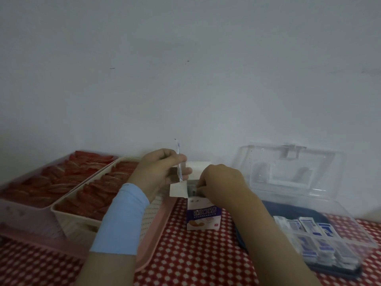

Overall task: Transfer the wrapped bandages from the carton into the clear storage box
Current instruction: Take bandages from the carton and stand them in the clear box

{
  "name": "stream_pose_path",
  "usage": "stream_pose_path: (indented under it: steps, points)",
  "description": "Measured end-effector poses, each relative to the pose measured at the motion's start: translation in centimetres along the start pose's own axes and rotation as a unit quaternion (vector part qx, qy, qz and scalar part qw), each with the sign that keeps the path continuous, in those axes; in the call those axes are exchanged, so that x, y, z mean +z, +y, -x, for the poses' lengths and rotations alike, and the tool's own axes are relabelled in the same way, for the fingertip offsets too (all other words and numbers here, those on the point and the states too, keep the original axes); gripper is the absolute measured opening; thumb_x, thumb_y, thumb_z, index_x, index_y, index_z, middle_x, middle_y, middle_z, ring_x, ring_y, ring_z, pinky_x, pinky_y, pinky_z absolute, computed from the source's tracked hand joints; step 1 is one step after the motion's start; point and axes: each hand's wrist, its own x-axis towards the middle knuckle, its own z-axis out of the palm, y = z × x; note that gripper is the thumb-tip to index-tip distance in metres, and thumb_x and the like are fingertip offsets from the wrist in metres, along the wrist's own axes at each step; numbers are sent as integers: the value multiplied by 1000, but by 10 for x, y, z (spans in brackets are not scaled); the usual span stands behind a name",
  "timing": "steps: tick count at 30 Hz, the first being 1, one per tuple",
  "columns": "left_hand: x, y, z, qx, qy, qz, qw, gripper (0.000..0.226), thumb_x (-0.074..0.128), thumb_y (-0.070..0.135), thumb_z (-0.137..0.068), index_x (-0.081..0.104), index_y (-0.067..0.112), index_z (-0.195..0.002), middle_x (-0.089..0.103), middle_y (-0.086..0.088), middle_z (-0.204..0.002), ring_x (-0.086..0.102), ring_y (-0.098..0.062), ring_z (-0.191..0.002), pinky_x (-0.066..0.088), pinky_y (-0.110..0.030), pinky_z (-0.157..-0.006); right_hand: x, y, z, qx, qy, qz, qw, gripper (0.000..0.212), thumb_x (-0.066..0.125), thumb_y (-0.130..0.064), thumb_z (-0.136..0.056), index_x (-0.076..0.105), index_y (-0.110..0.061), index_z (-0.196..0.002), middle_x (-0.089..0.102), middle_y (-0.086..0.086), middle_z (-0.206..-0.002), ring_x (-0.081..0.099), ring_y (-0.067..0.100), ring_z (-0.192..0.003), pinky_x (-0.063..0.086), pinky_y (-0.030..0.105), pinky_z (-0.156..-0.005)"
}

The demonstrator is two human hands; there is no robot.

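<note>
White wrapped bandage (179, 164) pinched by left hand (162, 169); right hand (223, 182) delves in carton (203, 216), grip unclear; next, likely clear storage box (338, 205), lower right.

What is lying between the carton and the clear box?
Between the carton and the clear box, the head view shows only the right forearm crossing above the red dotted cloth.

Place: likely a home room | red white-dotted tablecloth (185, 263) | bare white wall (185, 69) | pink plastic tray (26, 221), cream basket (71, 220) of red items
</note>
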Motion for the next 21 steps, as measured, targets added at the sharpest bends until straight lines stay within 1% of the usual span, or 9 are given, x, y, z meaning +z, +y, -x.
stream_pose_path:
  steps: [1, 3, 6, 7, 9, 12, 14, 17, 21]
  points:
    - [1, -2, -2, 0, 10, -28, 1000, 12, 71, 6, -88, 61, 3, -83, 69, -20, -86, 74, -30, -76, 62, -43, -74, 3, -1, -2, 3, -2, 5, 1000, 18, 66, -39, -90, 75, -27, -102, 70, -3, -96, 66, 15, -82, 57, 30, -72]
    - [2, -6, -5, 5, 32, -74, 997, 16, 72, 7, -88, 60, 6, -77, 70, -20, -85, 75, -31, -75, 62, -41, -71, 5, -1, -5, 3, -16, -23, 1000, 18, 65, -40, -91, 76, -28, -97, 70, -4, -94, 66, 15, -81, 57, 31, -72]
    - [3, -9, -6, 1, 36, -94, 995, 16, 72, 10, -88, 60, 7, -78, 69, -19, -89, 76, -32, -75, 62, -38, -63, 4, -1, -6, 10, -25, -66, 997, 28, 60, -46, -94, 75, -23, -91, 69, -2, -87, 65, 16, -77, 53, 30, -66]
    - [4, -9, -6, -2, 35, -94, 995, 16, 72, 10, -88, 60, 7, -79, 69, -19, -89, 76, -32, -75, 62, -38, -63, 5, -1, -6, 18, -25, -64, 997, 31, 58, -47, -95, 74, -21, -91, 68, 0, -86, 65, 18, -76, 50, 30, -64]
    - [5, -11, -6, -7, 38, -102, 994, 15, 72, 11, -89, 60, 7, -81, 71, -20, -92, 76, -31, -74, 62, -41, -65, 9, 0, -7, 28, -33, -60, 997, 32, 59, -50, -94, 75, -22, -94, 69, -1, -87, 65, 17, -76, 51, 30, -65]
    - [5, -12, -7, -10, 52, -116, 992, 15, 72, 11, -89, 59, 6, -83, 71, -17, -91, 76, -29, -72, 62, -42, -68, 9, 1, -7, 31, -41, -60, 997, 27, 62, -48, -93, 76, -28, -103, 68, -2, -93, 64, 15, -79, 56, 30, -72]
    - [4, -13, -7, -11, 56, -114, 992, 16, 72, 11, -89, 59, 6, -83, 70, -14, -89, 76, -29, -72, 62, -42, -68, 8, 3, -6, 29, -34, -62, 997, 22, 62, -43, -94, 76, -31, -106, 67, -3, -97, 63, 15, -82, 56, 30, -72]
    - [5, -14, -8, -5, 58, -123, 991, 15, 72, 11, -89, 59, 5, -83, 70, -13, -88, 76, -28, -71, 62, -43, -69, 6, 4, -2, 16, -15, -79, 997, 17, 64, -43, -92, 78, -35, -100, 69, -7, -96, 64, 13, -81, 56, 27, -71]
    - [6, -15, -9, 18, 66, -144, 987, 16, 73, 11, -88, 60, 5, -80, 73, -17, -89, 76, -28, -73, 62, -50, -72, -5, 15, 3, 22, 14, -156, 987, 9, 66, -37, -91, 74, -34, -92, 70, -15, -90, 65, 6, -82, 59, 31, -77]
